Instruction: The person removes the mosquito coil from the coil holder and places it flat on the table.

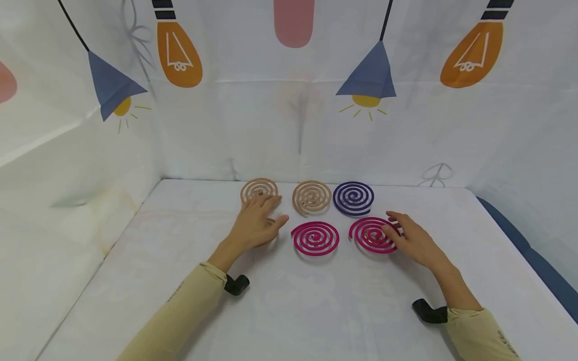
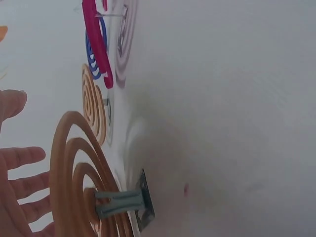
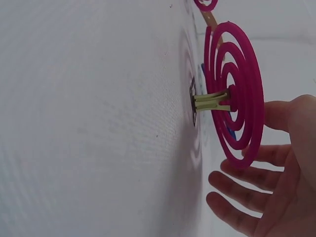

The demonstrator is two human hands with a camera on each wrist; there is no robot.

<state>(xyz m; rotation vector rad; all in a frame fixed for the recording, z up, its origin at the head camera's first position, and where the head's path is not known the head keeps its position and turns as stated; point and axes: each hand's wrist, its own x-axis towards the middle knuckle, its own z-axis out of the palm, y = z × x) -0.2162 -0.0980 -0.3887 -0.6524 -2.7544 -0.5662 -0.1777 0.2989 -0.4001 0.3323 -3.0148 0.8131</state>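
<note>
At far left in my head view, a blue printed lamp (image 1: 115, 82) decorates the white backdrop (image 1: 257, 130); below it, a beige left sleeve (image 1: 180, 311) reaches across the white tabletop (image 1: 293, 311). The person's left hand (image 1: 255, 223) is released, fingers spread loosely above the front tan coil (image 2: 77, 187), which my left wrist camera shows raised on a small metal stand (image 2: 118, 202); whether skin touches coil, I cannot tell. Just beyond, the rear left tan coil (image 1: 260, 192) sits partly hidden by the fingertips. Near the middle of the table, the second rear tan coil (image 1: 311, 197) lies behind the left pink coil (image 1: 315, 238), and the dark blue coil (image 1: 353, 196) rests just beside it at the right end of the back row. Farther right in the front row, the right pink coil (image 1: 374, 235) stands off the table on its own stand (image 3: 212, 101). At its right edge I see the right hand (image 1: 417, 243), also released, fingers gently bent and thumb at the rim; contact is unclear to me. A black wrist mount (image 1: 431, 312) juts from the right sleeve (image 1: 483, 336).
</note>
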